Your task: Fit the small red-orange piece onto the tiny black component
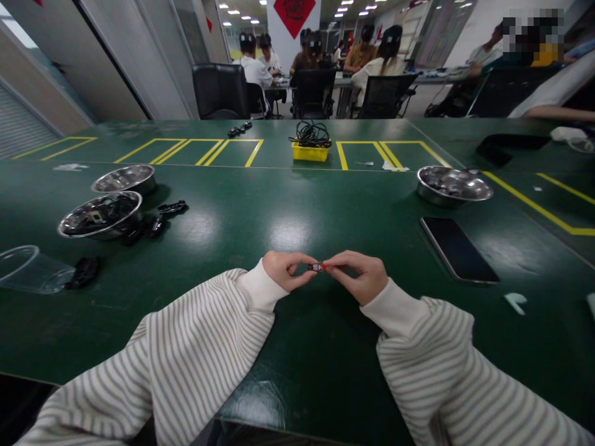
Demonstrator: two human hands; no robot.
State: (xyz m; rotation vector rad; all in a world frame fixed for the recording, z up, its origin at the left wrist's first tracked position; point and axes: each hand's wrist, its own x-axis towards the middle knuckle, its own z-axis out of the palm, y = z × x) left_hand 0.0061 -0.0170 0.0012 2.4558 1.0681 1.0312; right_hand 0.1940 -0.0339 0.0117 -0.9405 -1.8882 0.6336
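Observation:
Over the middle of the green table, both hands meet at a small part [318, 267] with a dark, silvery end and an orange end. My left hand [286, 270] pinches the dark end between thumb and forefinger. At the orange end, the thumb and forefinger of my right hand [360, 274] are closed. Fingertips cover some of the part, and its exact kind is too small to make out. To the right of my right hand lies a black-screened phone [458, 249].
Two metal bowls [100, 215] stand at left, the nearer holding black parts; loose black parts [173, 207] lie beside it. A clear plastic cup [35, 271] rests on its side. Another metal bowl [453, 187] is at right. A yellow bin [310, 151] holds black cables. People sit beyond.

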